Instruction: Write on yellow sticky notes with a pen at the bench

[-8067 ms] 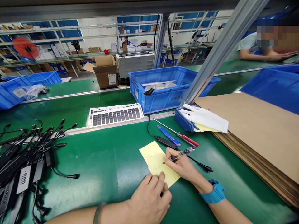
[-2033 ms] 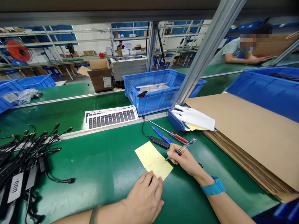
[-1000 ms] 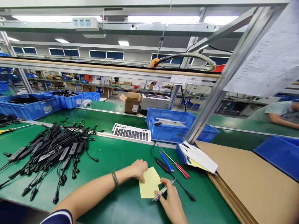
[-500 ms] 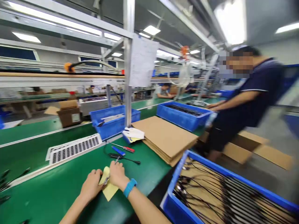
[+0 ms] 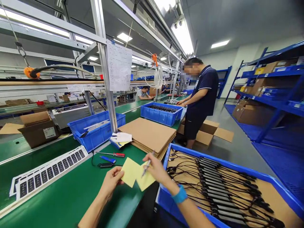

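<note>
Between thumb and fingers, my left hand (image 5: 112, 181) pinches a yellow sticky note (image 5: 129, 172). Another yellow sticky note (image 5: 145, 180) hangs from my right hand (image 5: 155, 167), which also grips a pen (image 5: 145, 168) pointing down across that note. The two notes are side by side, and I cannot tell whether their edges touch. Just beyond my left hand, a red-handled screwdriver (image 5: 118, 155), a blue utility knife (image 5: 108, 159) and a black cable piece (image 5: 106, 165) lie on the green bench (image 5: 64, 193).
To my right stands a blue crate (image 5: 239, 166) of black cabled devices. A cardboard stack (image 5: 152, 131) lies ahead, near a white glove (image 5: 121, 137). Label sheets (image 5: 51, 171) and a blue bin (image 5: 95, 134) are left. A co-worker (image 5: 199, 95) stands beyond, beside another blue crate (image 5: 161, 114).
The view has swung right. My hands have moved apart and raised the yellow paper, which now shows as two separate notes, one in each hand. The pen is now clearly visible in my right hand.
</note>
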